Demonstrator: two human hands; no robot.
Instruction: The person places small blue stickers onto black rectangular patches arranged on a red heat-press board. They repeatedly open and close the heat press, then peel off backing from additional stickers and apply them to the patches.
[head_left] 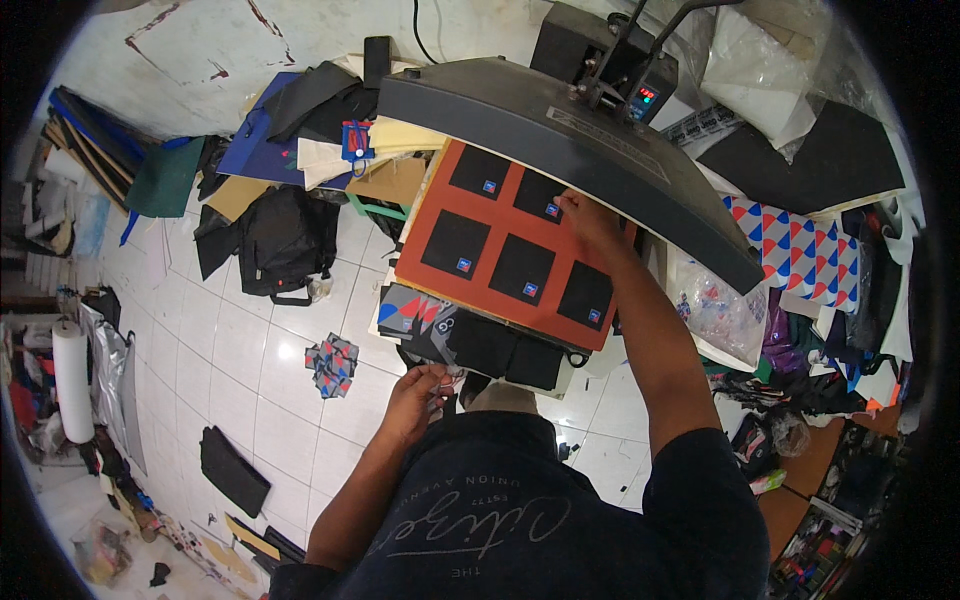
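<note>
Left hand: low and near the body, at the front edge of the press bed, fingers pinched on a few small pale slips; kind too small to tell. Just beyond the fingertips, a stack of printed and black fabric pieces along the front edge, long axis left to right.

Orange press bed: tilted rectangle, long axis from upper left to lower right, bearing five black fabric squares, each with a small blue-and-red patch.

Right hand: arm stretched forward over the bed, fingers curled down at the far row, tips at the black square second along that row; contact likely, grip not discernible. Patch on that square just left of the fingertips. Right hand far nearer to it than the left, well apart at the front.

Raised dark upper platen: directly above and beyond the right hand, swung up, handle and controller box behind.

Left, on white tile floor: black backpack, folded patterned cloth.
</note>
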